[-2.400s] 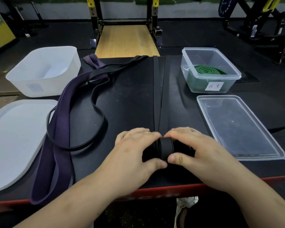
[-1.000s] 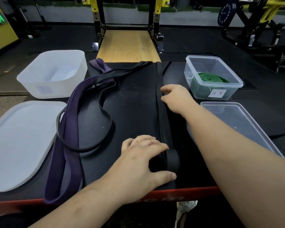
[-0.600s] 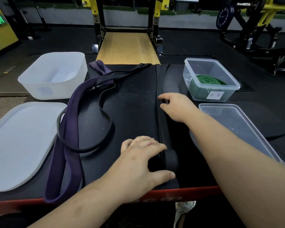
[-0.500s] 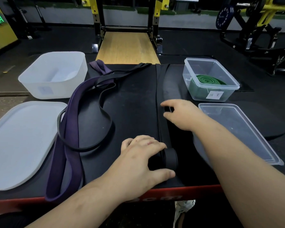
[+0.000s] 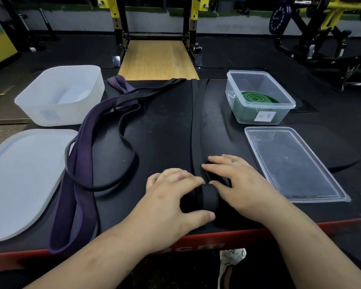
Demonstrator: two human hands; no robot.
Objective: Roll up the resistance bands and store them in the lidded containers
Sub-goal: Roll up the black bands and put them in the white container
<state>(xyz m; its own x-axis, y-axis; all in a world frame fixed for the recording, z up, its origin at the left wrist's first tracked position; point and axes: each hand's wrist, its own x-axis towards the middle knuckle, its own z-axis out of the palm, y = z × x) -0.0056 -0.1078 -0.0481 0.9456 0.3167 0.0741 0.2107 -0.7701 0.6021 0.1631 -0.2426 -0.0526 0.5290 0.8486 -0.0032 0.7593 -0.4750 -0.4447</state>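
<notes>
Rolling is in hand at lower centre: the left hand (image 5: 171, 197) curls fingers and thumb round the coiled end of the black band (image 5: 209, 198), while the right hand (image 5: 238, 182) lays nearly straight fingers on its flat length just beyond. Next, the coil probably needs rolling up-frame along the bench (image 5: 165, 130), kept tight.

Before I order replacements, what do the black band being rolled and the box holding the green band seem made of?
Black resistance band: probably matte rubber or latex; it bends into a tight roll without shine. Clear container: apparently hard transparent plastic, glossy; the green band shows through its wall.
</notes>
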